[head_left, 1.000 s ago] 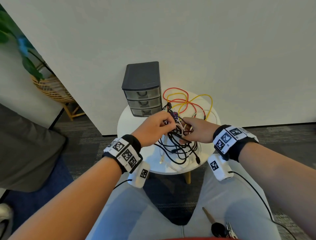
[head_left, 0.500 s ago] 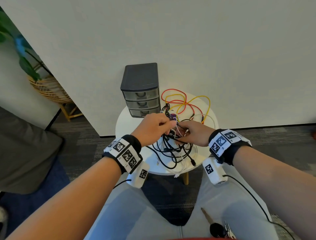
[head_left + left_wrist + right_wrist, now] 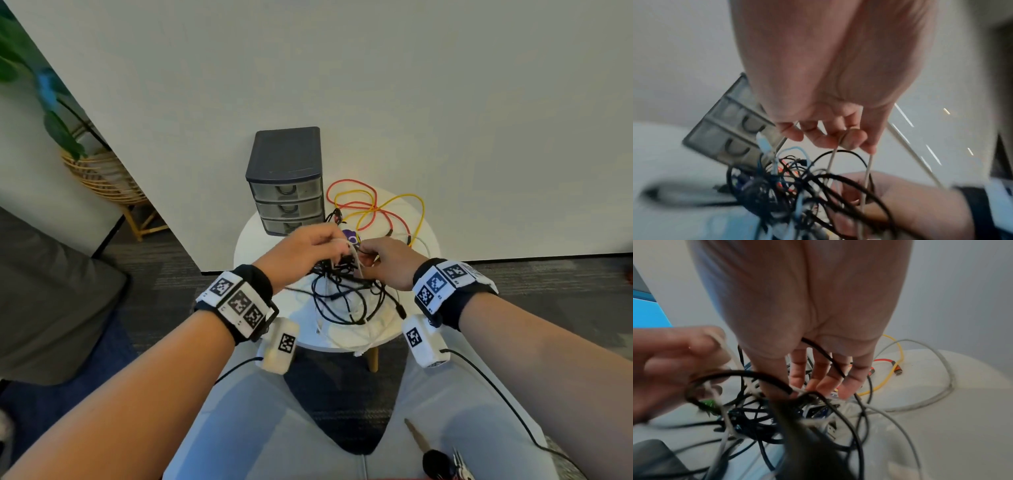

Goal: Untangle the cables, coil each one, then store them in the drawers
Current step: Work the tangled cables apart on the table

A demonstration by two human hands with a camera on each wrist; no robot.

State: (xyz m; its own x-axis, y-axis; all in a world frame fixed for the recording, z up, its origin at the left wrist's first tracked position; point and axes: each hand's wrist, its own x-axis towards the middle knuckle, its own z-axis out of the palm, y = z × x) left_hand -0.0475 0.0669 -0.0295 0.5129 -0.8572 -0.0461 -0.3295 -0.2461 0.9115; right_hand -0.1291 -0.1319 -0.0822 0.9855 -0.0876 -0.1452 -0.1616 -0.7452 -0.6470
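A tangle of black, white and blue cables point(image 3: 346, 298) lies on the round white table point(image 3: 260, 240). My left hand point(image 3: 337, 245) pinches a thin white cable point(image 3: 830, 162) above the knot, and loops of it hang from the fingers point(image 3: 851, 139). My right hand point(image 3: 368, 258) reaches into the knot from the right; its thumb and fingers point(image 3: 797, 369) close on strands, and a black cable point(image 3: 824, 356) runs across the palm. A dark three-drawer unit point(image 3: 286, 192) stands behind with all drawers closed. Red point(image 3: 356, 186) and yellow point(image 3: 416, 205) cables trail at the back right.
The table stands against a white wall, with the drawer unit at its back left edge. A grey-white cable point(image 3: 941, 369) loops over the table's right side. Keys point(image 3: 442, 462) lie on my lap. A wicker plant stand point(image 3: 102, 178) is on the floor at the left.
Both hands stay on the knot and have drifted slightly left. The left hand has drawn the white strand up out of the tangle.
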